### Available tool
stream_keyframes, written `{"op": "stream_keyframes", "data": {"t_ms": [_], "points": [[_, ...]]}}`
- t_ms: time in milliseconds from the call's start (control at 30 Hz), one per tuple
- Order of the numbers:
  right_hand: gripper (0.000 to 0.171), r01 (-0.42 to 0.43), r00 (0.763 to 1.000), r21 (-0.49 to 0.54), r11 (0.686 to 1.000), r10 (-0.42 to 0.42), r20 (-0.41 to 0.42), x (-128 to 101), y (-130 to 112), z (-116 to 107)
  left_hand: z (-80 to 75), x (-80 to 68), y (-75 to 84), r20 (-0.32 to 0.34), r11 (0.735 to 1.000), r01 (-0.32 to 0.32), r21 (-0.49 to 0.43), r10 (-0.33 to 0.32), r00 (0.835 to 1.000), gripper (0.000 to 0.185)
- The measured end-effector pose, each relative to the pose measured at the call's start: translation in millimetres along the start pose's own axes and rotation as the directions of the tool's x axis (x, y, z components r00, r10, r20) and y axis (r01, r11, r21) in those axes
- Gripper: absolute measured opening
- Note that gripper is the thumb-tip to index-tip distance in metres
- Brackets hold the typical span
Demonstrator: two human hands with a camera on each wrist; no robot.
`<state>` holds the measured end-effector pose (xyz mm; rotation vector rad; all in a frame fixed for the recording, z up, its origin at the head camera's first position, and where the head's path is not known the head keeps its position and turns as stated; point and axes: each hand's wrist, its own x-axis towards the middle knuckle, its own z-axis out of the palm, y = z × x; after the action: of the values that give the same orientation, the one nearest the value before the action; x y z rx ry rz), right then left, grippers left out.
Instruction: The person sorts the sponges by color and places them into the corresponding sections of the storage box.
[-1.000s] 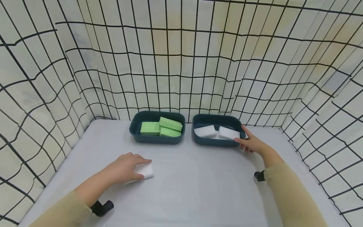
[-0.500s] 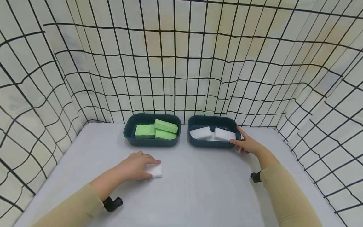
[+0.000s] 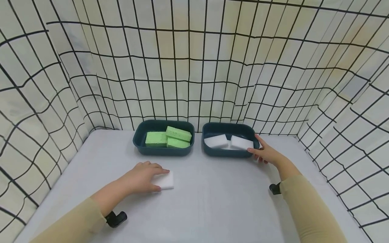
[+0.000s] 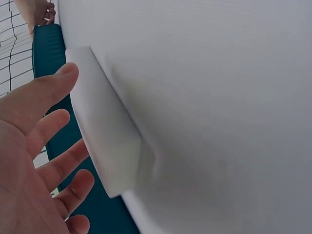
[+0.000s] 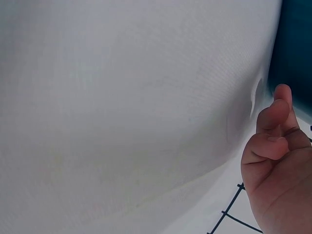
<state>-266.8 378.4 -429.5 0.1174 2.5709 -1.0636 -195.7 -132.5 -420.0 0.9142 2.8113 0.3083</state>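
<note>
A white sponge (image 3: 166, 180) lies flat on the table left of the middle, partly hidden by my left hand (image 3: 139, 179). In the left wrist view, the thumb (image 4: 68, 75) overlaps the sponge's edge and the other fingers are spread loosely beside it. My right hand (image 3: 268, 153) holds the right end of a dark teal box (image 3: 228, 153), thumb at the front rim and forefinger at the far right corner. White sponges (image 3: 241, 143) lie inside that box. In the right wrist view, the other fingers (image 5: 265, 151) are curled below the box's wall.
A second dark teal box (image 3: 161, 151) with several green sponges (image 3: 178, 134) stands to the left at the table's back. Black grid mesh (image 3: 188, 81) over white cloth walls in the back and both sides. The table (image 3: 212, 206) has a white cover.
My left hand and the white sponge have shifted right across the table; over the last half second the hand has slid slightly left off the sponge. The right hand stays at its box.
</note>
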Motion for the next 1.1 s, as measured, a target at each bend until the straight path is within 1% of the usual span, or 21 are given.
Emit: {"op": "stream_keyframes", "data": {"t_ms": [267, 533, 767, 1100], "points": [[0.105, -0.014, 1.000, -0.010, 1.000, 0.014, -0.005, 2, 2, 0, -4.1, -21.4, -14.5, -0.009, 0.999, 0.035, -0.002, -0.035, 0.999, 0.064], [0.104, -0.003, 1.000, -0.018, 1.000, 0.003, 0.004, 0, 0, 0, -3.8, -34.2, -24.8, -0.024, 0.999, 0.053, 0.003, -0.053, 0.998, 0.063], [0.102, 0.000, 1.000, -0.014, 1.000, 0.000, 0.010, 0, 1, 0, -2.8, -36.1, -27.6, -0.011, 0.997, 0.074, 0.004, -0.074, 0.997, 0.061], [0.103, -0.007, 1.000, -0.011, 1.000, 0.007, 0.007, 1, 1, 0, -2.1, -37.0, -27.8, -0.009, 0.996, 0.094, -0.009, -0.094, 0.996, 0.060]]}}
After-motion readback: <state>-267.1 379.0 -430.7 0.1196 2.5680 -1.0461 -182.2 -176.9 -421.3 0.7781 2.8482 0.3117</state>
